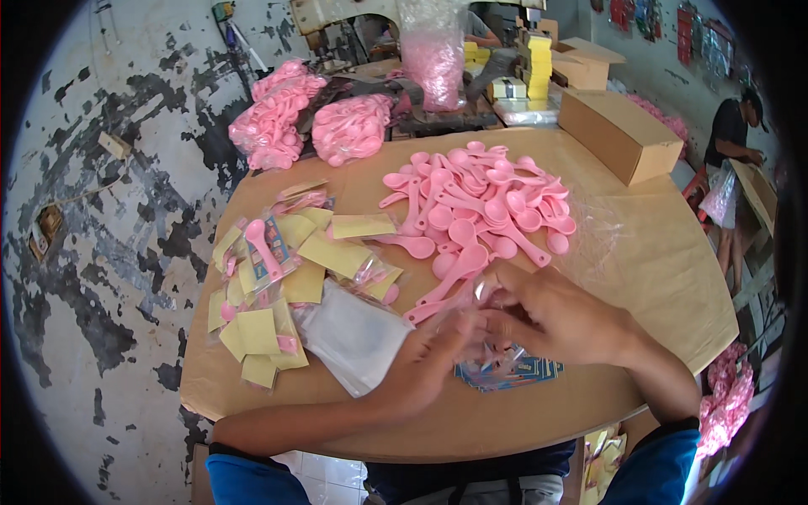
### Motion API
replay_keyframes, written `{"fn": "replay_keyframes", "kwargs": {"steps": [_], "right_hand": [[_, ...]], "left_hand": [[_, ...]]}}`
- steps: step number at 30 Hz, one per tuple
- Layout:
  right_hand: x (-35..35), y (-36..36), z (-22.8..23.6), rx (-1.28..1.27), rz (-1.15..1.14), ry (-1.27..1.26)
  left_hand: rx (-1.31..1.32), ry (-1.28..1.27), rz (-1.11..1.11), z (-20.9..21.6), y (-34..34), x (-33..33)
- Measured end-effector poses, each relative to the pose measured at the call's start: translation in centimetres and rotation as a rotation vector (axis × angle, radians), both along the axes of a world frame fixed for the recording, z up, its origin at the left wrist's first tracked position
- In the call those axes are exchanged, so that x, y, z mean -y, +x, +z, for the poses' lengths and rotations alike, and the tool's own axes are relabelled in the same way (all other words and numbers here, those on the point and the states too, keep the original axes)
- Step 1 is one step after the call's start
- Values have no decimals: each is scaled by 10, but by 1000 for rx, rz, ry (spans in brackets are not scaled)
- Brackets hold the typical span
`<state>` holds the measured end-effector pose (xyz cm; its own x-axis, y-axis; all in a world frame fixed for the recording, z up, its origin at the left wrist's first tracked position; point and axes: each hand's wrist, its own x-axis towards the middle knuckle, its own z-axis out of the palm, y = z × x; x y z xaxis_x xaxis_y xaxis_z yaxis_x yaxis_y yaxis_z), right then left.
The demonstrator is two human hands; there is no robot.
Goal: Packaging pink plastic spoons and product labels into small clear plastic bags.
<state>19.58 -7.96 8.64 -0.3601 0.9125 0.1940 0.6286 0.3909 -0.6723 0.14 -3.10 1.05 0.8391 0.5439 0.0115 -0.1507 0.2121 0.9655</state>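
Over the near middle of the table, my left hand (438, 347) and my right hand (560, 316) come together around a small clear plastic bag (481, 324). Both hands have their fingers closed on its film; the left is slightly blurred. Just beyond them lies a large heap of pink plastic spoons (497, 198). One pink handle (421, 313) shows beside my left fingers; whether it is in the bag I cannot tell. Below my hands rests a stack of blue printed cards (513, 374), partly covered. A stack of clear plastic bags (358, 337) sits left of my left hand.
At the left lie several packed spoons with yellowish cards (337, 252). Bulging bags of pink spoons (352, 126) stand on the far edge. A brown carton (621, 135) occupies the back right, near loose clear film (593, 236). Another person (730, 139) stands farther right.
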Motion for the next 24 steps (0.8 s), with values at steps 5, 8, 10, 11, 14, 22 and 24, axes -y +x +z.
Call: {"fn": "replay_keyframes", "kwargs": {"steps": [5, 8, 10, 11, 14, 22, 24], "right_hand": [[4, 35, 14, 355, 32, -172], [13, 45, -26, 435, 61, 39], [10, 42, -30, 384, 29, 85], [7, 41, -27, 361, 6, 7], [4, 44, -21, 332, -39, -48], [9, 68, -9, -15, -202, -56], [11, 74, -15, -265, -147, -154]], "left_hand": [[141, -156, 255, 4, 2, -7], [99, -71, 292, 8, 11, -4], [59, -17, 320, 6, 10, -5], [50, -17, 313, 6, 8, -5], [28, -41, 335, 7, 6, -5], [152, -127, 370, -4, 3, -10], [157, -120, 363, -3, 5, -12]]}}
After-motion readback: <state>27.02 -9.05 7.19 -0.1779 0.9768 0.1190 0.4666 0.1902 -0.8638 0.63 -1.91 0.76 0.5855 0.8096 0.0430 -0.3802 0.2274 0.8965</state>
